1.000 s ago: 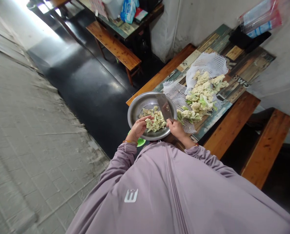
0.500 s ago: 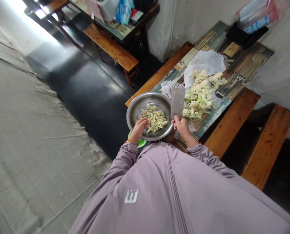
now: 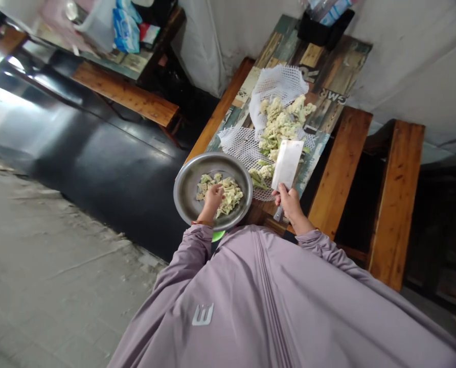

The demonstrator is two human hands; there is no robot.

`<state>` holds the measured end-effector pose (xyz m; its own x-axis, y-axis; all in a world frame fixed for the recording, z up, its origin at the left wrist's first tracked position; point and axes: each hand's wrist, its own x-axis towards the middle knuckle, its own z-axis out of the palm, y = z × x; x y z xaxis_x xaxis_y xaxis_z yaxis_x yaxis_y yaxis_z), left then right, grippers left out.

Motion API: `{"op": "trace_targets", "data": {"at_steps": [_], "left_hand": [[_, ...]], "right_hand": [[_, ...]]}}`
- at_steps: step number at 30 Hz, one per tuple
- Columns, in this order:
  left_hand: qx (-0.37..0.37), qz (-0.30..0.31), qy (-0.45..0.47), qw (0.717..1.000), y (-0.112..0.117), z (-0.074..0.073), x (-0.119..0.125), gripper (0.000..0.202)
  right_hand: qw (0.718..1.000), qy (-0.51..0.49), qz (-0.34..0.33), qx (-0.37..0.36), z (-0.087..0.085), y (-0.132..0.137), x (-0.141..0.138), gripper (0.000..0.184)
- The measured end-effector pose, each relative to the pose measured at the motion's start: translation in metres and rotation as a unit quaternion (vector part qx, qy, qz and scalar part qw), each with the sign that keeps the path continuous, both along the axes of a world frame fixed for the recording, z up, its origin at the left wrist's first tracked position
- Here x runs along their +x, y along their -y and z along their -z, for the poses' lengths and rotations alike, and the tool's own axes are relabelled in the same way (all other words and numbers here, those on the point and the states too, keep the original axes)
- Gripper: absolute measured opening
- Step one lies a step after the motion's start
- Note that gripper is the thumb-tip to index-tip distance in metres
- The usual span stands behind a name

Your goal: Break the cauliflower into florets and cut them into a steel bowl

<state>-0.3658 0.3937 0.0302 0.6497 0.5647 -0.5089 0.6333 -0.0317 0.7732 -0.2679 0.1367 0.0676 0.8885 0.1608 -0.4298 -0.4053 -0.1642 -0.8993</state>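
In my right hand (image 3: 288, 200) is a cleaver (image 3: 288, 163), gripped by its handle, with its broad blade pointing up and away from me over the table edge. My left hand (image 3: 213, 198) is inside a wide metal basin (image 3: 181, 191), over chopped cauliflower (image 3: 231, 197). Its fingers are curled together against the pieces; whatever they hold is hidden. Beyond the cleaver, a heap of larger cauliflower florets (image 3: 279, 122) lies on white foam netting (image 3: 237, 143).
The netting lies on a patchwork wooden table (image 3: 337, 66) with a black box (image 3: 325, 30) at its far end. Wooden benches (image 3: 337, 179) flank it. Part of a green object (image 3: 218, 236) shows beneath the basin. Another table with bags and a bench (image 3: 126, 94) stand at upper left.
My view has turned, so the tables and basin sit further left. My left hand has closed its fingers over the chopped cauliflower. The cleaver has swung right, away from the basin, its blade tilting right.
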Motion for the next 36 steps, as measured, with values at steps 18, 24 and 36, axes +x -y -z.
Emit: {"op": "trace_targets", "data": {"at_steps": [18,24,36], "left_hand": [[0.318,0.419,-0.033,0.850,0.111,-0.001,0.162,0.039],[0.267,0.343,-0.045,0.899,0.116,0.003,0.178,0.041],[-0.251,0.007,0.161,0.954,0.106,-0.074,0.112,0.032]], "right_hand": [[0.998,-0.004,-0.038,-0.044,0.004,0.039,0.008,0.056],[0.998,-0.015,-0.039,-0.048,-0.003,0.053,0.020,0.059],[0.999,0.006,-0.043,0.019,-0.019,0.056,0.034,0.050]]}}
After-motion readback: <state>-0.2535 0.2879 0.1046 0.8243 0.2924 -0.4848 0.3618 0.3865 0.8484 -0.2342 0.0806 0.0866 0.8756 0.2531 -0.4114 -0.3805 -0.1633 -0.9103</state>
